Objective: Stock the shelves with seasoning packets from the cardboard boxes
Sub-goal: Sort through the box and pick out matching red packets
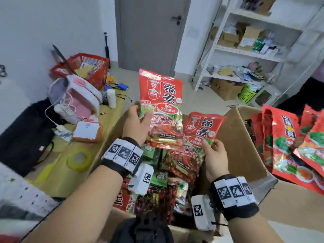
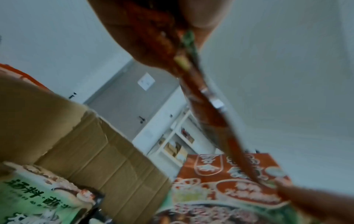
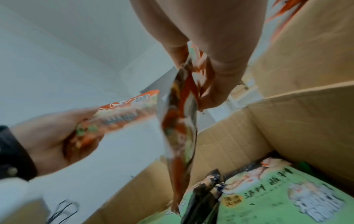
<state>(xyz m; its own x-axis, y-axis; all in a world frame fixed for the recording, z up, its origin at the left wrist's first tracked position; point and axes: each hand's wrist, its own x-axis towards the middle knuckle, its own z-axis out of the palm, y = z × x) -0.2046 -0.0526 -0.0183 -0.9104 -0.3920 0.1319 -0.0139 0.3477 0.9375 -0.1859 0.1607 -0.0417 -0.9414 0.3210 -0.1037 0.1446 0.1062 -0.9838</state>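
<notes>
My left hand (image 1: 138, 120) grips a red seasoning packet (image 1: 160, 106) by its left edge and holds it upright above the open cardboard box (image 1: 243, 149). My right hand (image 1: 213, 155) pinches a second red packet (image 1: 201, 130) of the same kind by its lower right edge, just right of and lower than the first. In the left wrist view the held packet (image 2: 208, 106) shows edge-on between thumb and fingers. In the right wrist view the second packet (image 3: 182, 121) also hangs edge-on. The box holds several more red and green packets (image 1: 161, 178).
A stack of other red packets (image 1: 287, 144) leans at the right of the box. White shelves (image 1: 245, 50) with boxes and goods stand at the back right, by a grey door (image 1: 149, 32). A cluttered table (image 1: 57, 165) with tape, a bag and a red basket (image 1: 82, 69) lies left.
</notes>
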